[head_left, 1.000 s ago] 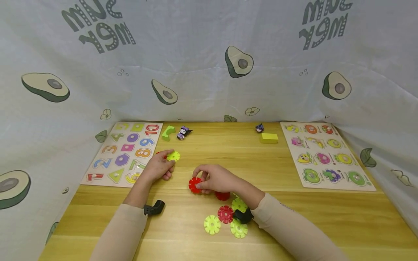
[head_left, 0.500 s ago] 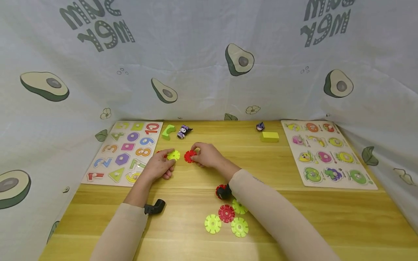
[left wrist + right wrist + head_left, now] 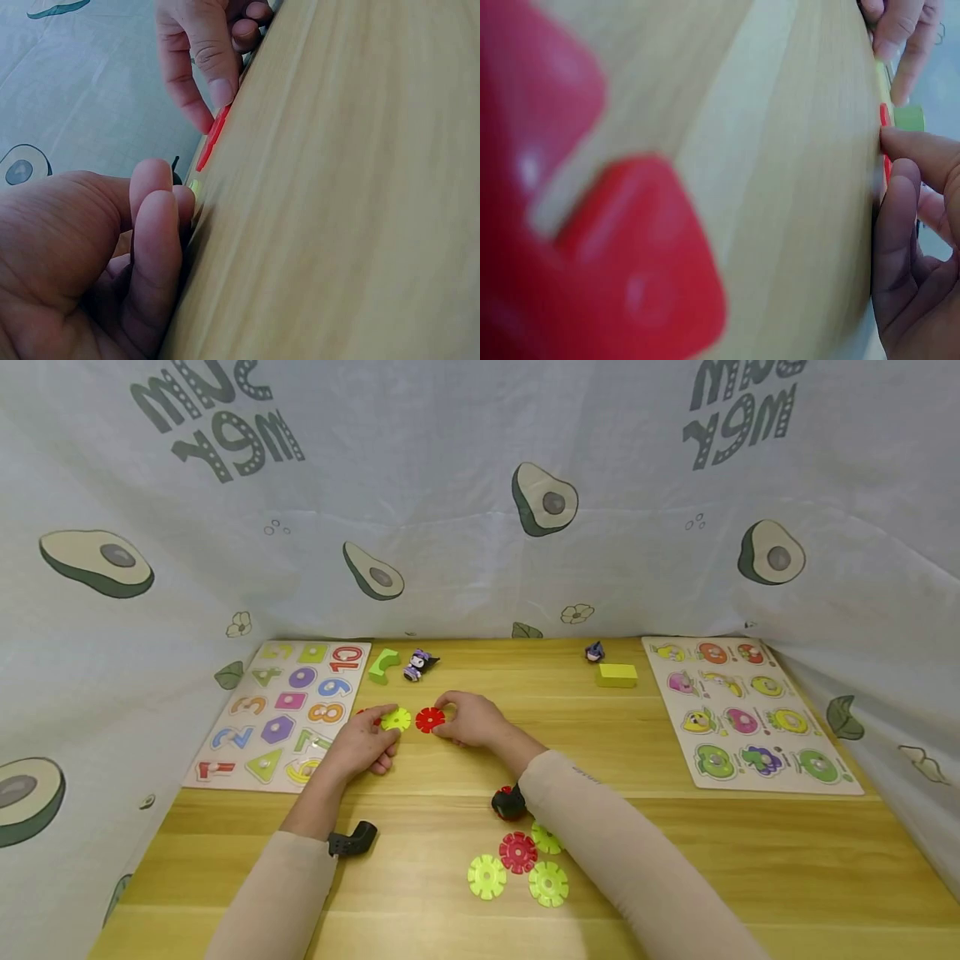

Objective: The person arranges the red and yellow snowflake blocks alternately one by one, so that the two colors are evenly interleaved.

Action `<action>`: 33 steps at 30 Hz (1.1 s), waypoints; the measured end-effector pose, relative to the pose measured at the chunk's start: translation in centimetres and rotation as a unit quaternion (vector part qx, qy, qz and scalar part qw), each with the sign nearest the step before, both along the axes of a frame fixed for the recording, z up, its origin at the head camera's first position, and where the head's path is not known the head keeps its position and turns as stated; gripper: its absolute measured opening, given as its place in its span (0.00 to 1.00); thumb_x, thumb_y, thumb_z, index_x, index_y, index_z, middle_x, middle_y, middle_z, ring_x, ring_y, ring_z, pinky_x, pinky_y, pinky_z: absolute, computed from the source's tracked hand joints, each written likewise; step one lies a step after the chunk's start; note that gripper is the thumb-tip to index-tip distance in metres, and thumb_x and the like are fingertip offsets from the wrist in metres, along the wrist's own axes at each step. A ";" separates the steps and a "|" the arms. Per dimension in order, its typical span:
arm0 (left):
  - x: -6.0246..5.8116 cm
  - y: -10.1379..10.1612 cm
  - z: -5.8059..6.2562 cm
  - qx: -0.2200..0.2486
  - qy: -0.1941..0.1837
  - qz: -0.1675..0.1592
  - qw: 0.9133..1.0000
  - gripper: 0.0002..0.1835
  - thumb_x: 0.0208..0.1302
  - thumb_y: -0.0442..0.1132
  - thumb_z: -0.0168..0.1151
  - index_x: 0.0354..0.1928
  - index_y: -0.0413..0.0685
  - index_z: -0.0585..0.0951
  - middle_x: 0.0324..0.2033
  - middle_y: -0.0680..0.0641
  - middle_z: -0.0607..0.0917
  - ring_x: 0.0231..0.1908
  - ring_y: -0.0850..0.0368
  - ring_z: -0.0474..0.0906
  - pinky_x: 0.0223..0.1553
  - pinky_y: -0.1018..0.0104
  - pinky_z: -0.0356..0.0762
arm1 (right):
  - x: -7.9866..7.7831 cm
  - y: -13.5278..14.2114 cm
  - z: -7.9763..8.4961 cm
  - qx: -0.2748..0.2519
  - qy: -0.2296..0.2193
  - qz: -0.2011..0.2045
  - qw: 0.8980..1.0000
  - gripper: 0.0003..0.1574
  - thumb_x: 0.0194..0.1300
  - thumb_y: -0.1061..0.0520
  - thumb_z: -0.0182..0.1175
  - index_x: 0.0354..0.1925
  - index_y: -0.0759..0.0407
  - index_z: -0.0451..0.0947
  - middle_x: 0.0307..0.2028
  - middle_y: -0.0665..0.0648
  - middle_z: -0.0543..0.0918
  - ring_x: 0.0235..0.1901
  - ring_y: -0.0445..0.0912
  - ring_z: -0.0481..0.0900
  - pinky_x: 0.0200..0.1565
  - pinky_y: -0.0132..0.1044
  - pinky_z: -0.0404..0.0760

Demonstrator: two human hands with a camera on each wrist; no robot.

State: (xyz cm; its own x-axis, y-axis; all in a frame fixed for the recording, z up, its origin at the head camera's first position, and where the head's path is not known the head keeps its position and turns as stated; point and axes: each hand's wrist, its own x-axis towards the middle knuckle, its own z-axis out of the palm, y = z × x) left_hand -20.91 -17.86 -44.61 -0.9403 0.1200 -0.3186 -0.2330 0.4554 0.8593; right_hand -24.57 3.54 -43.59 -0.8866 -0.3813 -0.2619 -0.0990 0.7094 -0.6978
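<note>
In the head view my left hand pinches a yellow notched disc by its edges, index finger at the far side and thumb at the near side. Part of a red disc shows behind those fingers, mostly covered. Just to the right, my right hand holds another red notched disc between thumb and index finger, a narrow gap from the yellow one. The left wrist view shows this red disc tilted, its lower edge close over the wood. A large blurred red disc fills the near side of the right wrist view.
Near the front lie several loose discs, among them a red one and a yellow one. A number board lies left, a fruit board right. At the back are a green arch block, figurine and yellow block.
My right hand has carried the red disc away from the front pile, up and left to beside the yellow disc. My left hand has stayed in place.
</note>
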 end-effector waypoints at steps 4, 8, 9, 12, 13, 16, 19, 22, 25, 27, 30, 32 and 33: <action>0.1 -0.1 -0.1 -0.003 0.003 0.002 1.000 0.28 0.65 0.40 0.56 0.66 0.57 0.63 0.22 0.41 0.79 0.14 0.54 0.76 0.20 0.57 0.80 | 0.1 -0.3 0.1 0.025 0.009 -0.002 1.000 0.26 0.56 0.45 0.66 0.52 0.44 0.71 0.16 0.51 0.78 0.16 0.44 0.77 0.23 0.35 0.75; 0.2 -0.3 -0.1 0.000 0.003 0.004 1.000 0.28 0.65 0.40 0.56 0.66 0.57 0.64 0.22 0.41 0.79 0.13 0.55 0.76 0.20 0.56 0.80 | 0.2 -0.6 0.1 0.042 0.020 0.002 0.999 0.27 0.55 0.43 0.65 0.52 0.43 0.71 0.15 0.51 0.78 0.16 0.44 0.77 0.24 0.36 0.75; 0.2 -0.3 -0.1 0.001 0.002 0.004 1.000 0.28 0.64 0.40 0.56 0.66 0.57 0.64 0.21 0.41 0.79 0.13 0.55 0.76 0.20 0.56 0.80 | 0.2 -0.7 0.1 0.047 0.025 0.004 0.999 0.27 0.55 0.42 0.65 0.52 0.43 0.71 0.15 0.50 0.78 0.16 0.43 0.77 0.25 0.35 0.74; 0.2 -0.3 -0.1 0.003 0.000 0.001 1.000 0.28 0.64 0.40 0.56 0.66 0.57 0.63 0.21 0.41 0.79 0.13 0.55 0.76 0.20 0.56 0.80 | 0.2 -0.8 0.0 0.060 0.040 0.006 0.997 0.27 0.55 0.40 0.65 0.51 0.43 0.71 0.14 0.49 0.78 0.16 0.43 0.77 0.26 0.36 0.74; 0.2 -0.3 0.0 0.003 0.000 0.001 1.000 0.28 0.64 0.40 0.56 0.66 0.57 0.63 0.21 0.41 0.79 0.13 0.55 0.75 0.20 0.56 0.80 | 0.2 -0.9 0.0 0.065 0.043 0.007 0.997 0.27 0.55 0.39 0.65 0.51 0.42 0.71 0.14 0.48 0.78 0.16 0.42 0.77 0.27 0.36 0.74; 0.3 -0.4 0.1 0.001 0.003 0.000 1.000 0.28 0.64 0.40 0.57 0.66 0.56 0.64 0.21 0.41 0.79 0.13 0.55 0.75 0.19 0.57 0.80 | 0.2 -1.0 0.0 0.077 0.053 0.008 0.996 0.27 0.54 0.39 0.65 0.50 0.42 0.71 0.15 0.48 0.78 0.17 0.42 0.76 0.29 0.36 0.72; 0.3 -0.4 0.1 -0.001 0.007 -0.002 1.000 0.28 0.64 0.39 0.57 0.66 0.55 0.63 0.21 0.41 0.79 0.13 0.55 0.75 0.19 0.57 0.80 | 0.1 -1.1 0.1 0.083 0.057 0.009 0.995 0.27 0.54 0.38 0.65 0.50 0.42 0.71 0.16 0.48 0.77 0.18 0.43 0.75 0.30 0.36 0.71; 0.3 -0.4 0.2 -0.003 0.003 0.001 1.000 0.28 0.64 0.39 0.57 0.66 0.56 0.64 0.21 0.41 0.79 0.13 0.55 0.75 0.19 0.57 0.80 | 0.2 -1.1 0.2 0.082 0.055 0.009 0.995 0.28 0.53 0.38 0.65 0.50 0.42 0.71 0.17 0.48 0.77 0.19 0.44 0.74 0.30 0.36 0.71; 0.3 -0.4 0.2 0.000 0.000 0.004 1.000 0.28 0.64 0.40 0.57 0.66 0.56 0.64 0.21 0.41 0.79 0.13 0.55 0.75 0.19 0.57 0.80 | 0.3 -0.9 0.3 0.064 0.049 0.014 0.997 0.29 0.53 0.37 0.65 0.51 0.43 0.71 0.18 0.48 0.78 0.19 0.44 0.75 0.30 0.36 0.71; 0.2 -0.4 0.1 0.007 0.002 0.003 1.000 0.29 0.64 0.40 0.57 0.66 0.55 0.63 0.21 0.41 0.79 0.13 0.55 0.75 0.19 0.57 0.80 | 0.3 -0.4 0.3 0.027 0.030 0.017 0.999 0.30 0.54 0.39 0.65 0.53 0.44 0.70 0.19 0.50 0.79 0.19 0.44 0.76 0.29 0.36 0.74; 0.2 -0.2 0.0 0.020 0.005 -0.004 1.000 0.30 0.63 0.40 0.59 0.66 0.55 0.63 0.22 0.41 0.79 0.14 0.54 0.75 0.19 0.57 0.80 | 0.6 0.6 0.4 -0.053 -0.020 0.021 0.998 0.31 0.56 0.44 0.65 0.56 0.46 0.68 0.22 0.55 0.79 0.20 0.46 0.77 0.25 0.37 0.78; 0.3 -0.1 0.0 0.025 0.010 -0.016 1.000 0.32 0.61 0.41 0.62 0.66 0.56 0.63 0.22 0.42 0.79 0.14 0.54 0.75 0.19 0.57 0.80 | 1.1 1.5 0.5 -0.091 -0.055 0.024 0.994 0.31 0.58 0.47 0.65 0.58 0.47 0.67 0.25 0.58 0.79 0.22 0.48 0.79 0.23 0.39 0.80; 0.4 0.0 0.1 0.026 0.012 -0.023 0.999 0.33 0.59 0.41 0.63 0.66 0.56 0.64 0.23 0.42 0.79 0.14 0.54 0.76 0.19 0.57 0.80 | 1.4 1.9 0.7 -0.102 -0.068 0.028 0.992 0.31 0.58 0.48 0.64 0.58 0.48 0.67 0.27 0.59 0.78 0.22 0.49 0.79 0.23 0.40 0.80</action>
State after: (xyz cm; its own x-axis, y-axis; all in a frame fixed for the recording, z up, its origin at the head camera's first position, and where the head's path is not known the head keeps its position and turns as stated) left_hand -20.52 -17.87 -44.50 -0.9404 0.1795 -0.2889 -0.1925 0.4193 0.8872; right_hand -23.18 5.49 -42.93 -0.8248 -0.4856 -0.2896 -0.0293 0.5482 -0.8358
